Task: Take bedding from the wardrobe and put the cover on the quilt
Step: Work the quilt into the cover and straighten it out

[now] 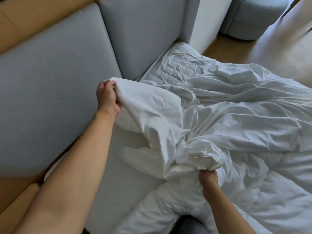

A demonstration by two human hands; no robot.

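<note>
Pinching a cover corner (125, 88) in the left hand (107, 98) far left, clutching bunched fabric (197, 154), perhaps quilt, in the right hand (208, 181) nearer

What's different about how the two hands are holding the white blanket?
The left hand holds a smooth, puffy corner up by the grey headboard; the right hand clutches a scrunched-up bunch lower down. The left hand reaches far out; the right hand is closer in. Both grip white bedding.
</note>
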